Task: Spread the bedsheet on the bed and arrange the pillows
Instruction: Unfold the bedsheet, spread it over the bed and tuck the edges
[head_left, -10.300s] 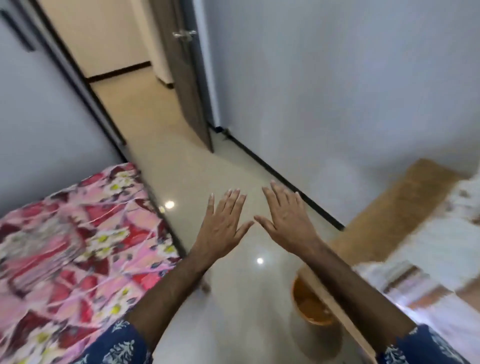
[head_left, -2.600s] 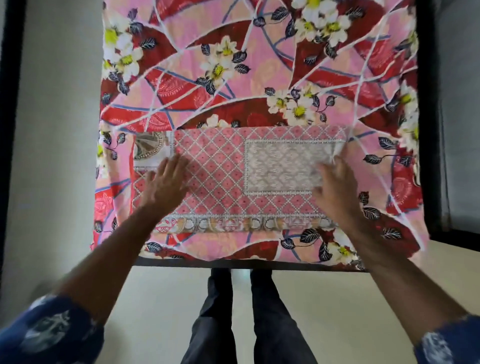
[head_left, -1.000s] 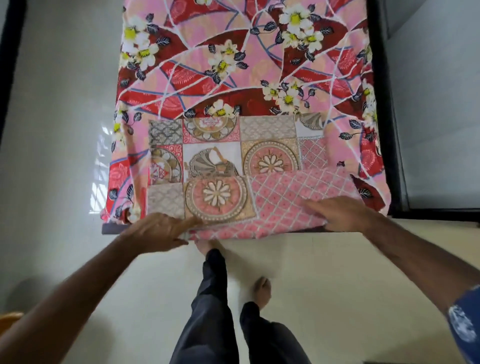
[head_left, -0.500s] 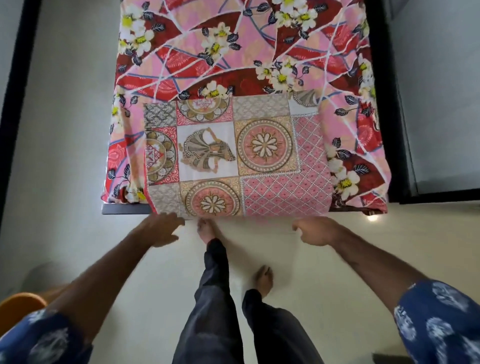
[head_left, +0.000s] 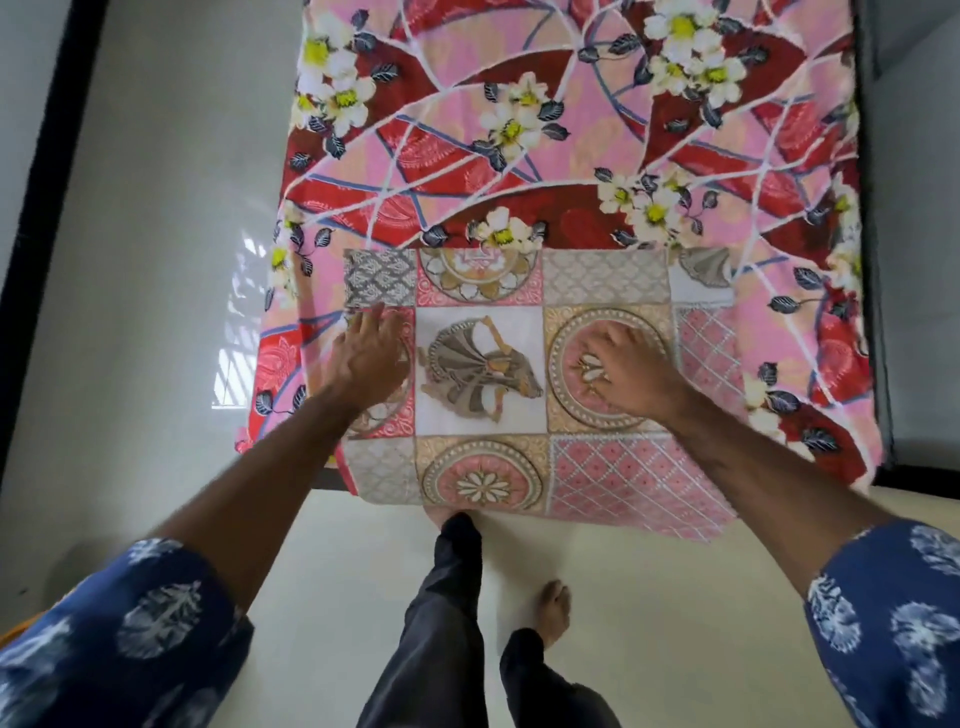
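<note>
Sheet (head_left: 519, 374), still folded into a patchwork rectangle, lies under both hands at the near end of the bed (head_left: 571, 130), its near edge hanging past the mattress toward the floor (head_left: 156, 260). Left hand (head_left: 371, 353) rests flat on the sheet's left panel, fingers spread, gripping nothing. Between the hands: a dancer motif panel. Right hand (head_left: 631, 369) sits on the round medallion panel, fingers curled and apparently pinching a fold of sheet; the grip is partly hidden. Risk, judged: the overhanging part could drag the whole bundle off the bed once weight comes off the hands; pulling one layer only could bunch the folds. No pillows in view. No brand, label or readable writing anywhere.
</note>
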